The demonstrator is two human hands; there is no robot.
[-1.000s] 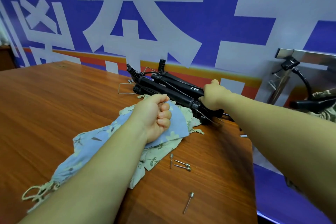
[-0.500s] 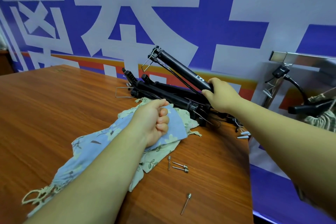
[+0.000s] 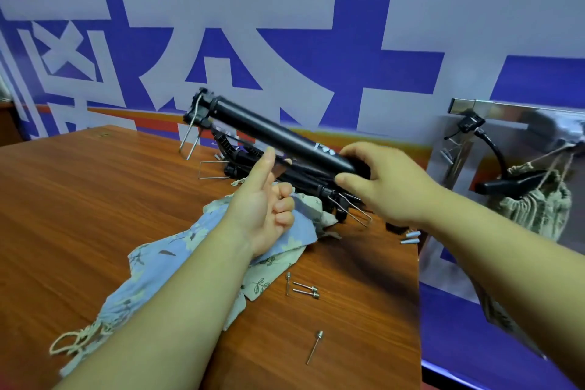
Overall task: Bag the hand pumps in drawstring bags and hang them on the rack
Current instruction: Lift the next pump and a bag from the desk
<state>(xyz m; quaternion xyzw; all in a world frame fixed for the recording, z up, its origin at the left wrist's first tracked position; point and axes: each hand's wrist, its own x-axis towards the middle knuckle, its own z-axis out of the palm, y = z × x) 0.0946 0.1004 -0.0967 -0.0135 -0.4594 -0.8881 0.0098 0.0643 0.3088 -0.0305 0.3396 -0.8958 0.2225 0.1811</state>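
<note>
My right hand grips one black hand pump by its near end and holds it in the air, its far end with the wire foot tilted up to the left. Under it, more black pumps lie in a pile at the table's back edge. My left hand is raised just above the blue floral drawstring bag, thumb pointing up close under the lifted pump, the other fingers curled with nothing seen in them. A second, cream floral bag lies partly under the blue one.
The metal rack stands off the wooden table's right edge, with a filled bag hanging on it and a pump handle sticking out. Several metal inflation needles and white plastic tips lie loose on the table.
My right hand has lifted one pump out of the pile and drawn it nearer. My left hand has come up off the bag and its thumb has opened upward.
</note>
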